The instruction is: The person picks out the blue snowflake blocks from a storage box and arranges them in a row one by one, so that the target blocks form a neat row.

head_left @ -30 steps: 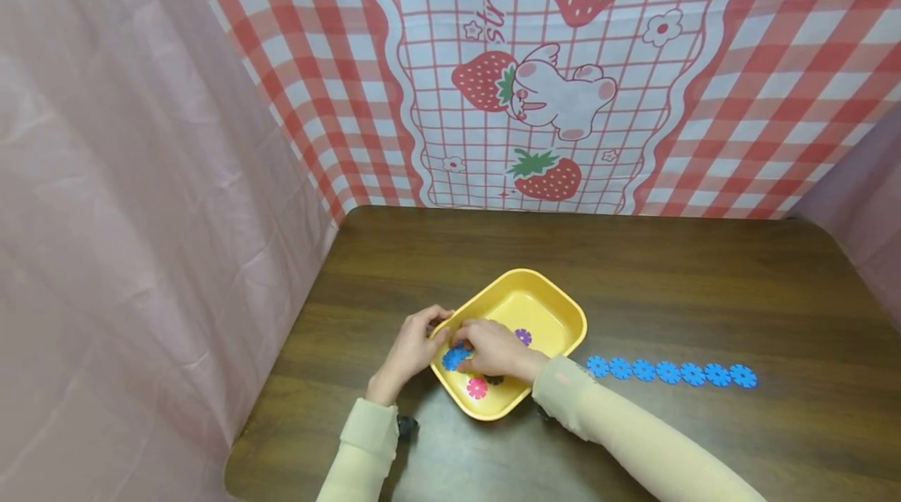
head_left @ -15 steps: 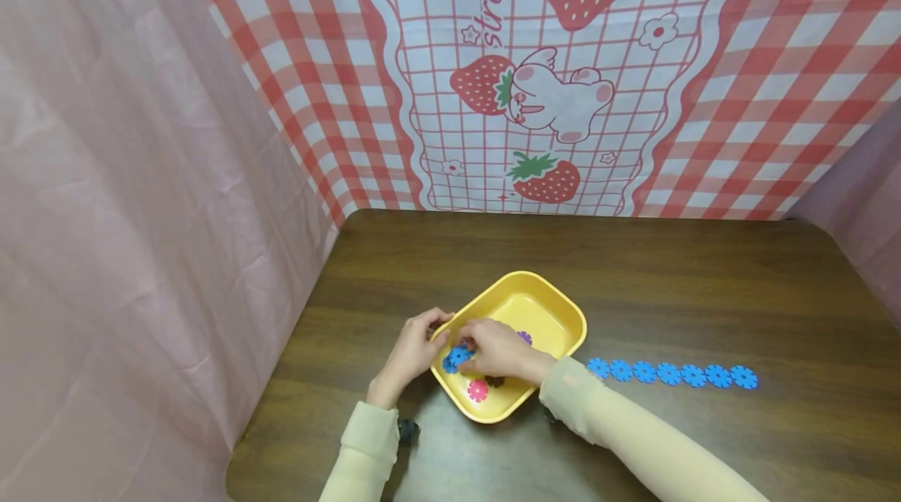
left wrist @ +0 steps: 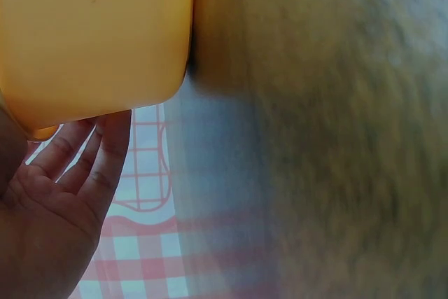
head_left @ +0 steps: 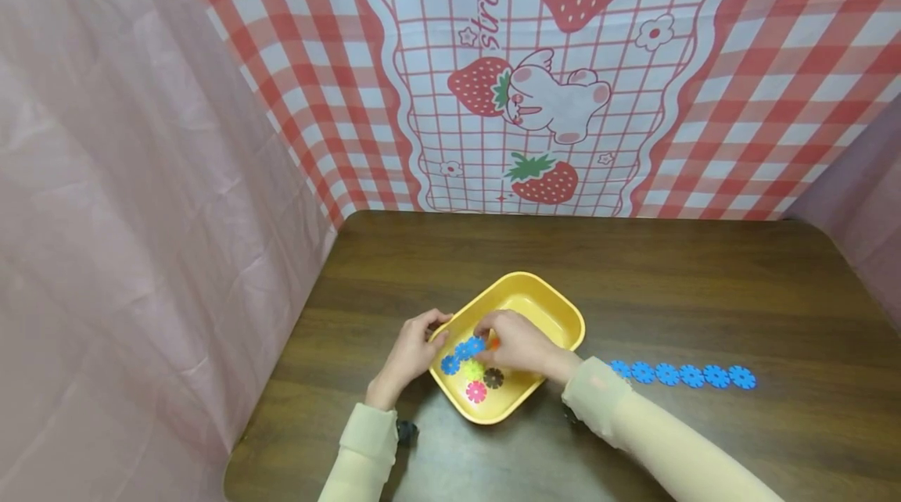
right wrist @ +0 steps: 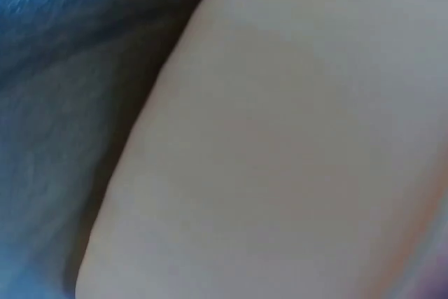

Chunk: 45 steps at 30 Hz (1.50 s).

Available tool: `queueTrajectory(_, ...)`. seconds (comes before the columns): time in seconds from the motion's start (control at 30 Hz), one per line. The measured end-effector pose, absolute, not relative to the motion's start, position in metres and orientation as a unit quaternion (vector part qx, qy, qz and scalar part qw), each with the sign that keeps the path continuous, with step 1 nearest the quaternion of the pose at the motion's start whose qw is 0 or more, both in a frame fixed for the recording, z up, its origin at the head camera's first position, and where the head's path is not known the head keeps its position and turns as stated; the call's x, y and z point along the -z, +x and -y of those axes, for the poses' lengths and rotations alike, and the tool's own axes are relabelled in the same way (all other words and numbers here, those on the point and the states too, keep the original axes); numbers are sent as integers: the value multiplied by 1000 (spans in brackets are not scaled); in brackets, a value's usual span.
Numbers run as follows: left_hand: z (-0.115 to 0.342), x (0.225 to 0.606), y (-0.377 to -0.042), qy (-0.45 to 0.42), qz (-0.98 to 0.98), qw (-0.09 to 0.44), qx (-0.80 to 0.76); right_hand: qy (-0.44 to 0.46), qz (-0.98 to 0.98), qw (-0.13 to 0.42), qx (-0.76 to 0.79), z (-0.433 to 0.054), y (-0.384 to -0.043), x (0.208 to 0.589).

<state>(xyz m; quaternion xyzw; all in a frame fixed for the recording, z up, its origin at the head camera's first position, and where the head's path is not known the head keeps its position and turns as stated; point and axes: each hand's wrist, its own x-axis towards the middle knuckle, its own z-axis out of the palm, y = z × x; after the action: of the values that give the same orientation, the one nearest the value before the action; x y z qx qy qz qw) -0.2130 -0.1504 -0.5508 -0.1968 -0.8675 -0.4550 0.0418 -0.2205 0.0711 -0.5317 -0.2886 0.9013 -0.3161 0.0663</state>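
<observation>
I see flat, notched blue flowers (head_left: 462, 350).
The left hand (head_left: 411, 342) grips the yellow tub (head_left: 549, 309); the right hand (head_left: 519, 341) pinches a blue flower (and half-hides an orange piece (head_left: 495, 343)).

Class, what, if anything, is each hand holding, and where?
Left hand: yellow tray, by its left rim. Right hand: apparently a blue disc, by its edge.

1. Beneath the right grip (head_left: 517, 342): brown wood-grain worktop (head_left: 676, 275), far corners rounded, pale sheen of light on the side nearer than the grip.
2. Beyond the grip, behind the worktop's far edge: red-and-white checked cloth (head_left: 767, 95), strawberry-printed.
3. Well left of the grip: pale pink curtain (head_left: 134, 252), softly creased.
4. Far right of the grip: mauve-pink drape (head_left: 862, 197), partly shadowed.
</observation>
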Motion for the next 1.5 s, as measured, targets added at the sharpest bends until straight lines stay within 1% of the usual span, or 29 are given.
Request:
queueTrajectory(0.13,151,552,-213,-198,865,42,459,-274,-906,57,317,-80,-220,526)
queueTrajectory(0.33,151,553,-214,-196,866,44,458,-277,-903,24,328,-96,-221,515)
queueTrajectory(0.6,151,552,-213,-196,865,44,459,-273,-901,19,336,-116,-220,504)
queueTrajectory(0.83,150,552,-213,-194,866,43,459,-238,-915,20,326,-137,-216,497)
queueTrajectory(1.5,151,553,-214,-195,868,37,456,-222,-919,-39,324,-202,-200,488)
